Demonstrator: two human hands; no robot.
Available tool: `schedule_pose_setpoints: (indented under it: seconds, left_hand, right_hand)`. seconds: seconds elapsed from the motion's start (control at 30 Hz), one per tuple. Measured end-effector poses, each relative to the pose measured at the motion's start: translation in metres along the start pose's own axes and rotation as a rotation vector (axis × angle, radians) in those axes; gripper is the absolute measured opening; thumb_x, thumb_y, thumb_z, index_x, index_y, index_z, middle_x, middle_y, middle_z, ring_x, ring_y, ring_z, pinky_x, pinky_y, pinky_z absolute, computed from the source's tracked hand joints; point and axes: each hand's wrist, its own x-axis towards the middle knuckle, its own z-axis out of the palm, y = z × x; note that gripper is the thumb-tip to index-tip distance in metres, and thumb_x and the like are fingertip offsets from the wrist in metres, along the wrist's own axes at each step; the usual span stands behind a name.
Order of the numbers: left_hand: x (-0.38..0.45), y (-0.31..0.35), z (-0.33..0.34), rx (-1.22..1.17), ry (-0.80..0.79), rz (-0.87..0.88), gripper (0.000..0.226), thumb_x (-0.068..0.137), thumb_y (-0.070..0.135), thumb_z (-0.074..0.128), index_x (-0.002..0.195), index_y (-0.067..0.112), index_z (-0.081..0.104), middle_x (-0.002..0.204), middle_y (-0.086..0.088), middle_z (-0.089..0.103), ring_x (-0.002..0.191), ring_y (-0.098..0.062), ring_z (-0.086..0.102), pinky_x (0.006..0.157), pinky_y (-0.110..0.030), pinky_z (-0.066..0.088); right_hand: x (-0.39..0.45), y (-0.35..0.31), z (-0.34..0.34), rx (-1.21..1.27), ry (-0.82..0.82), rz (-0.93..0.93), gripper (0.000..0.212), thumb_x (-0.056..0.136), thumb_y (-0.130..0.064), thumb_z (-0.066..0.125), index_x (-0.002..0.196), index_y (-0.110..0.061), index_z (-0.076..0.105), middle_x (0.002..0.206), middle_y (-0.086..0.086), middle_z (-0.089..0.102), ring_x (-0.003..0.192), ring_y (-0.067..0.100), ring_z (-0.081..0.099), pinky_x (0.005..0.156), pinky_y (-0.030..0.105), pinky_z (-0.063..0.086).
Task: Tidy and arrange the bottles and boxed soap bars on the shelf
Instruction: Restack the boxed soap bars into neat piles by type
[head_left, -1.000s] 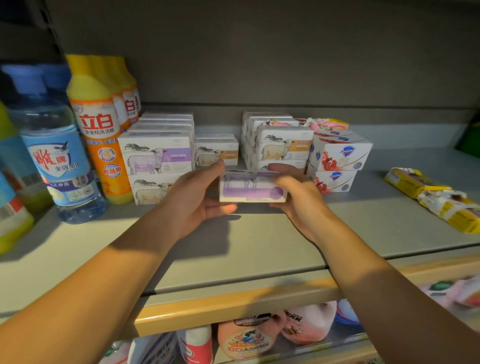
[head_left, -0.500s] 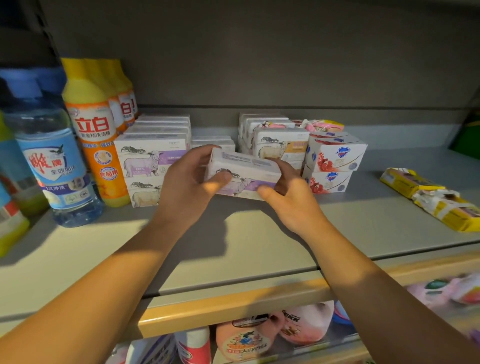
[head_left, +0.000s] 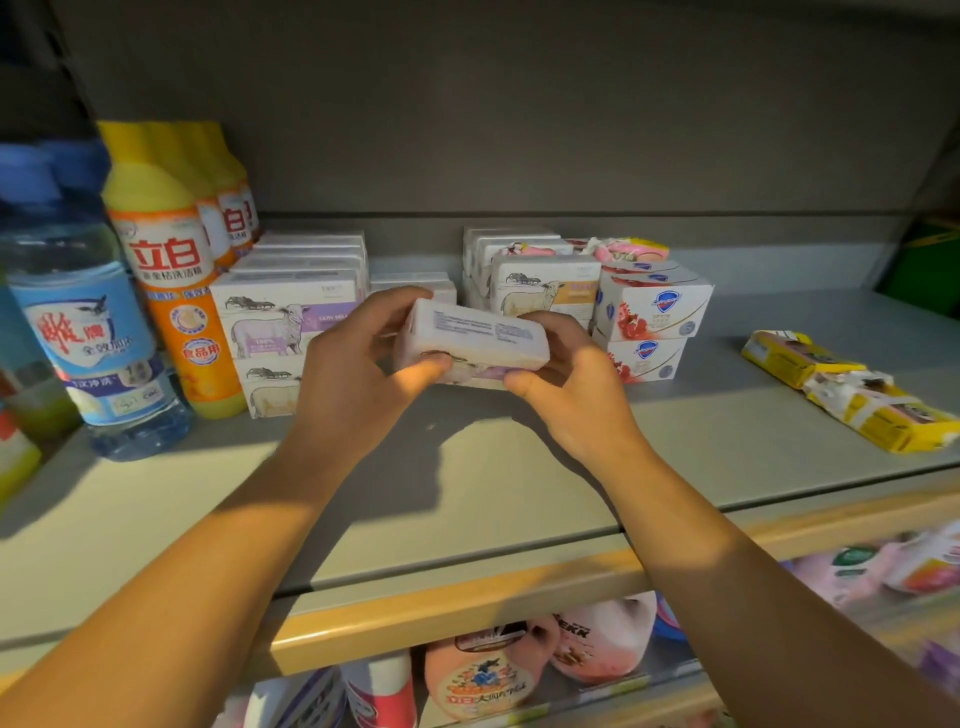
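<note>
A: Box (head_left: 470, 340) in both hands, held above the shelf (head_left: 467, 493), off its surface; it is tilted, with the small-print side up and the purple side toward the person

B: Grip?

A: Left hand (head_left: 358, 364) curls round the left end, thumb on the near face, fingers over the far edge; right hand (head_left: 566, 384) clasps the right end the same way, thumb under the near lower edge; both are grasping the box, neither is loose

B: Where does it sit against the rest?

A: In front of the gap between two groups of boxes; purple stack (head_left: 285, 332) to the left, two high at the front, with rows behind; tan stack (head_left: 543, 291) behind and to the right; a low pair of white boxes (head_left: 415, 283) at the back of the gap, partly hidden by the fingers

B: Further right?

A: Red-and-white boxes (head_left: 652, 312), stacked two high, just beside the tan stack; pink packets (head_left: 623, 252) lie on top at the back; yellow packs (head_left: 852, 389) lie flat, well apart, near the right edge

B: Bottles?

A: Far left; orange bottles (head_left: 171, 270) in a row running back, touching the purple stack; blue bottle (head_left: 78, 312) just beside them, nearer the front edge; more goods (head_left: 519, 670) on the shelf below, blurred
</note>
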Motion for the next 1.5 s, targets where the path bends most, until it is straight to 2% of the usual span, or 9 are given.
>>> schedule_pose_setpoints:
  seconds: [0.1,0.2,0.3,0.43,0.63,0.77,1.0,1.23,1.5]
  left_hand:
    - [0.001,-0.012,0.001,0.035,-0.128,-0.126,0.053,0.07,0.009,0.084,0.111,0.035,0.063,0.102,0.02,0.069,0.093,0.001,0.068,0.089,-0.015,0.051]
    - [-0.004,-0.016,0.008,0.202,-0.209,-0.078,0.051,0.069,0.019,0.085,0.116,0.027,0.066,0.1,0.017,0.065,0.09,-0.005,0.062,0.075,0.0,0.039]
    - [-0.004,-0.015,0.013,0.2,-0.207,0.015,0.051,0.071,0.027,0.085,0.118,0.015,0.069,0.106,0.003,0.068,0.096,-0.012,0.062,0.083,-0.011,0.041]
    - [-0.004,-0.017,0.019,0.417,-0.234,0.124,0.049,0.075,0.017,0.083,0.121,0.007,0.069,0.117,-0.014,0.069,0.109,-0.034,0.06,0.098,-0.033,0.04]
    - [-0.009,-0.01,0.025,0.66,-0.222,0.265,0.043,0.078,0.017,0.075,0.12,0.009,0.07,0.117,-0.008,0.071,0.108,-0.034,0.062,0.102,-0.046,0.043]
    - [-0.013,-0.003,0.035,0.738,-0.229,0.313,0.044,0.078,0.021,0.073,0.121,0.013,0.068,0.115,-0.005,0.07,0.109,-0.034,0.061,0.098,-0.048,0.046]
    - [-0.002,-0.021,0.052,0.827,-0.213,0.276,0.052,0.071,0.016,0.083,0.12,0.008,0.068,0.115,-0.011,0.068,0.105,-0.042,0.06,0.091,-0.053,0.047]
    - [0.041,-0.054,0.075,0.954,-0.225,0.044,0.05,0.095,0.023,0.056,0.144,0.021,0.043,0.141,-0.006,0.05,0.134,-0.03,0.04,0.119,-0.045,0.012]
    - [0.077,-0.089,0.087,0.991,-0.232,0.017,0.049,0.096,0.021,0.052,0.144,0.019,0.044,0.15,-0.009,0.043,0.144,-0.029,0.028,0.119,-0.041,0.009]
  right_hand:
    - [0.002,-0.003,-0.002,0.018,0.026,0.006,0.05,0.076,0.001,0.074,0.122,-0.014,0.061,0.114,0.0,0.069,0.106,0.012,0.064,0.086,0.02,0.05]
    - [0.0,-0.001,-0.001,-0.159,-0.037,0.002,0.046,0.077,-0.005,0.074,0.118,-0.022,0.061,0.115,0.0,0.067,0.106,0.012,0.063,0.088,0.021,0.052]
    - [-0.003,0.003,0.002,-0.25,-0.065,0.018,0.043,0.079,-0.012,0.075,0.115,-0.029,0.06,0.109,-0.004,0.07,0.098,0.008,0.066,0.086,0.028,0.056]
    - [-0.004,0.009,0.002,-0.398,-0.118,0.079,0.04,0.079,-0.025,0.077,0.116,-0.025,0.063,0.103,-0.008,0.071,0.095,0.009,0.066,0.085,0.031,0.056]
    - [-0.002,0.007,-0.022,-0.763,-0.28,0.085,0.059,0.08,-0.05,0.067,0.132,-0.025,0.055,0.133,0.002,0.059,0.12,0.021,0.055,0.095,0.032,0.048]
    - [-0.012,0.012,-0.054,-1.01,-0.391,0.16,0.067,0.089,-0.062,0.049,0.146,-0.027,0.039,0.152,0.003,0.038,0.136,0.027,0.038,0.11,0.041,0.036]
    - [-0.016,0.016,-0.054,-1.078,-0.381,0.129,0.059,0.092,-0.063,0.039,0.141,-0.031,0.044,0.149,-0.001,0.041,0.131,0.026,0.042,0.107,0.039,0.033]
    - [-0.014,0.018,-0.053,-1.075,-0.391,0.126,0.06,0.091,-0.063,0.036,0.141,-0.031,0.043,0.147,-0.001,0.042,0.13,0.025,0.041,0.107,0.041,0.034]
    - [-0.013,0.023,-0.055,-1.071,-0.385,0.101,0.059,0.091,-0.064,0.035,0.14,-0.032,0.043,0.146,-0.003,0.042,0.131,0.025,0.039,0.107,0.042,0.033]
